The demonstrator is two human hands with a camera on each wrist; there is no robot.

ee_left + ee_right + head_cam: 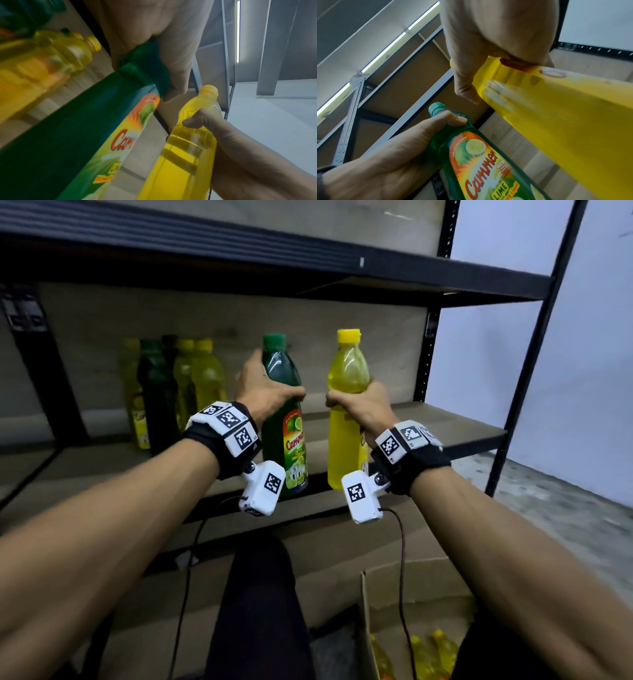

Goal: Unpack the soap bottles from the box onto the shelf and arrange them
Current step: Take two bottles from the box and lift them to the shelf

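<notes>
My left hand (pixel 267 392) grips a green soap bottle (pixel 282 371) with a lime label by its upper body and holds it upright in front of the shelf board (pixel 445 422). Beside it my right hand (pixel 356 405) grips a yellow soap bottle (pixel 346 371), also upright, a short gap to the right. The left wrist view shows the green bottle (pixel 82 135) under my left hand (pixel 154 47) and the yellow bottle (pixel 187 148) beyond. In the right wrist view the yellow bottle (pixel 565 115) fills my right hand (pixel 488 47). Both bottle bases hang at the shelf's front edge.
Several yellow and green bottles (pixel 171 385) stand in a cluster at the back left of the shelf. An open cardboard box (pixel 411 611) with yellow bottles inside sits on the floor at lower right. A black upright post (pixel 428 354) and an upper shelf (pixel 274 251) bound the space.
</notes>
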